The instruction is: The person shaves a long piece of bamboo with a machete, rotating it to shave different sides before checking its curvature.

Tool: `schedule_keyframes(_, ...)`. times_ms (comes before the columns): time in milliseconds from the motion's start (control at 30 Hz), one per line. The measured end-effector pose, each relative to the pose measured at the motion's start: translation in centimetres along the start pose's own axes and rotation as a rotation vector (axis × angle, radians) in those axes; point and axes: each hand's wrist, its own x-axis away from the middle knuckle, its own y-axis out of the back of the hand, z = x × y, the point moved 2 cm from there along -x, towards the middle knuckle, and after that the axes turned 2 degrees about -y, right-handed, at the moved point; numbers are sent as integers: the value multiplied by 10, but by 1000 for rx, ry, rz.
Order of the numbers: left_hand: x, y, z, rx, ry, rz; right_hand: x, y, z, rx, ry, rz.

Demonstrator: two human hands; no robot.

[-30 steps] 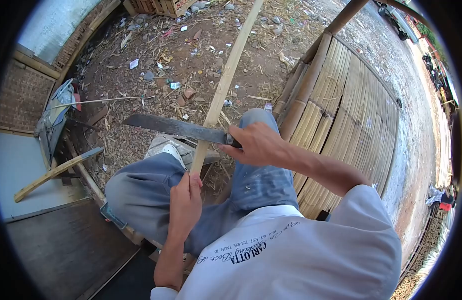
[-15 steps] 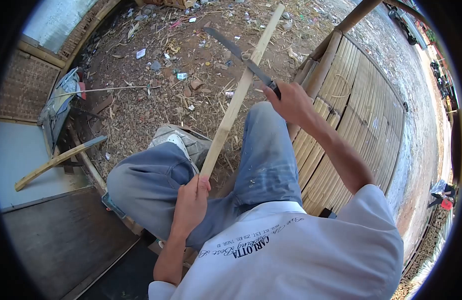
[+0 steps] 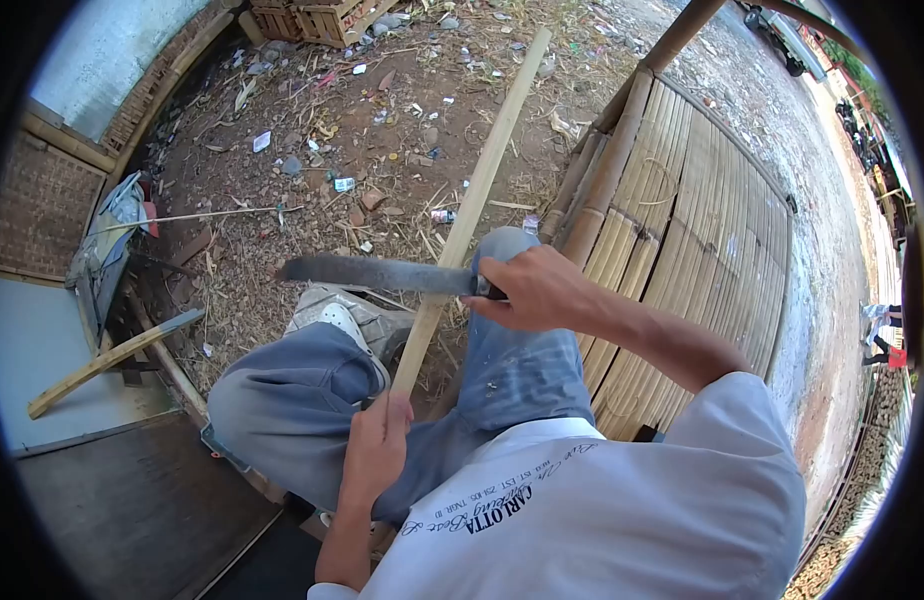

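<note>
My left grip (image 3: 374,450) clamps the stick (image 3: 472,210); right grip (image 3: 537,290) holds the knife (image 3: 372,272), seemingly shaving: stroke shallow toward 1 o'clock.

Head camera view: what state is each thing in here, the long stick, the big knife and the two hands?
bamboo strip: slanted away from the person, near end gripped, far end free.
machete: blade roughly level, crossing the strip.
left hand: shut on the strip's near end.
right hand: shut on the machete's handle.
bamboo panel: lying flat on the person's right.
</note>
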Motion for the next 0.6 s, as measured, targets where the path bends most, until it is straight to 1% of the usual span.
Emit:
schedule_keyframes(33,1,-1,0,1,2,4,-12,11,-19,-106,-166,-130)
schedule_keyframes(67,4,-2,1,-20,-4,-33,-19,18,-36,-211,-330,-255)
schedule_keyframes(100,7,-2,1,-44,-13,-71,-21,18,-47,-211,-329,-250)
schedule_keyframes(167,10,-2,-6,-82,-32,-75,-23,29,-69,-320,-345,-433)
schedule_keyframes(200,14,-3,-10,-120,-42,-64,-15,27,-52,-410,-350,-402)
schedule_keyframes(233,15,-5,-13,-115,-67,-38,-3,19,-32,-340,-273,-361)
schedule_keyframes(267,14,-7,-16,-85,-74,-79,9,5,-12,-320,-117,-269)
schedule_keyframes(300,11,-11,-17,-52,-87,-113,20,-8,5,-186,-7,-177)
schedule_keyframes(333,8,-15,-12,-41,-138,-67,26,-17,14,-53,90,-79)
schedule_keyframes(400,7,-15,10,68,-66,-77,26,-16,3,-71,11,-244)
schedule_keyframes(433,8,-15,17,75,-98,-31,24,-12,-2,-48,-38,-260)
schedule_keyframes(500,6,-12,24,211,-10,23,22,2,-21,-415,-330,-398)
schedule_keyframes(533,4,-15,15,207,-43,71,27,-3,-14,-376,-212,-438)
schedule_keyframes(567,6,-16,5,294,63,40,37,-16,-1,-333,-99,-474)
schedule_keyframes(600,7,-16,0,373,178,12,48,-29,16,-248,-7,-348)
